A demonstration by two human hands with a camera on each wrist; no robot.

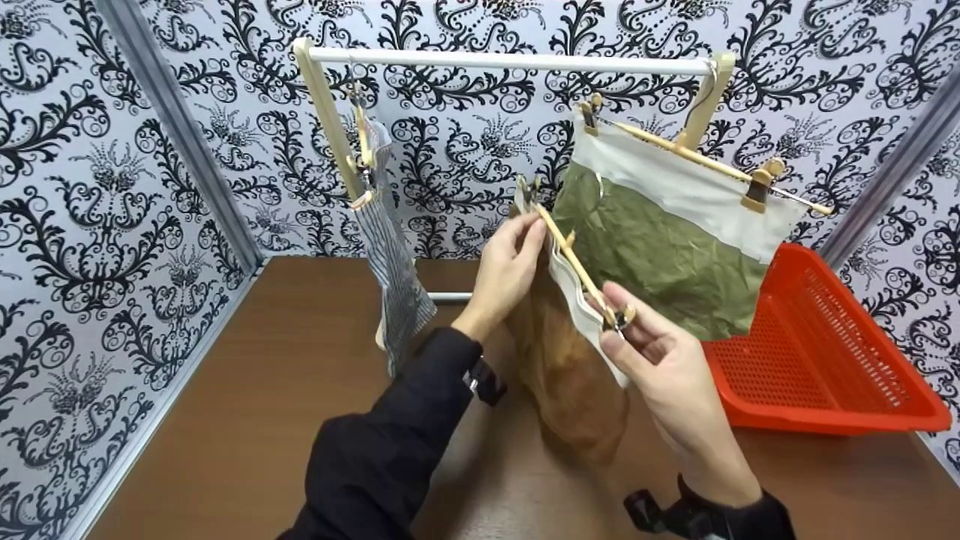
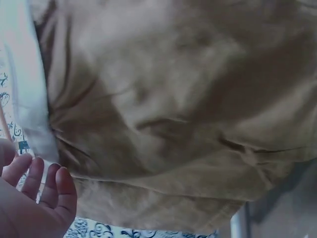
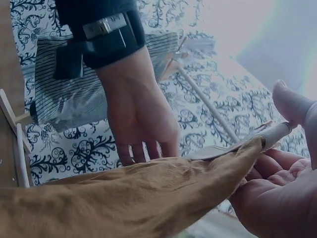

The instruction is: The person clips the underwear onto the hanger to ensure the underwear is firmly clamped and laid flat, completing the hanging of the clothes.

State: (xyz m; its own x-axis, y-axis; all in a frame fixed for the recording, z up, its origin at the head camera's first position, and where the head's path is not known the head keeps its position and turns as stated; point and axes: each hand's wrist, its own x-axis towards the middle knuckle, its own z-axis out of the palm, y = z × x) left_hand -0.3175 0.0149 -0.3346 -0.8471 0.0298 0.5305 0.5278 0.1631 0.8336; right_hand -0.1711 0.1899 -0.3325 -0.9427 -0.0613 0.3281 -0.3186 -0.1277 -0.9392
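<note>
A brown garment point(image 1: 562, 360) with a white waistband point(image 1: 574, 292) hangs below a wooden clip hanger point(image 1: 571, 261). My left hand point(image 1: 506, 266) pinches the hanger bar toward its far end, close to the far clip point(image 1: 527, 189). At the near end my right hand point(image 1: 667, 367) grips the hanger around its clip point(image 1: 619, 318), thumb and fingers on opposite sides. Folds of the brown garment point(image 2: 148, 99) fill the left wrist view, the left hand's fingers point(image 2: 64, 188) beside its white waistband. In the right wrist view, the waistband corner point(image 3: 275, 135) lies at the right hand.
Behind stands a rack with a white rail point(image 1: 510, 61). A striped garment point(image 1: 397, 262) hangs at its left, and a green garment point(image 1: 660, 240) with a white band at its right. A red plastic basket point(image 1: 810, 360) sits on the brown table point(image 1: 247, 390) at the right.
</note>
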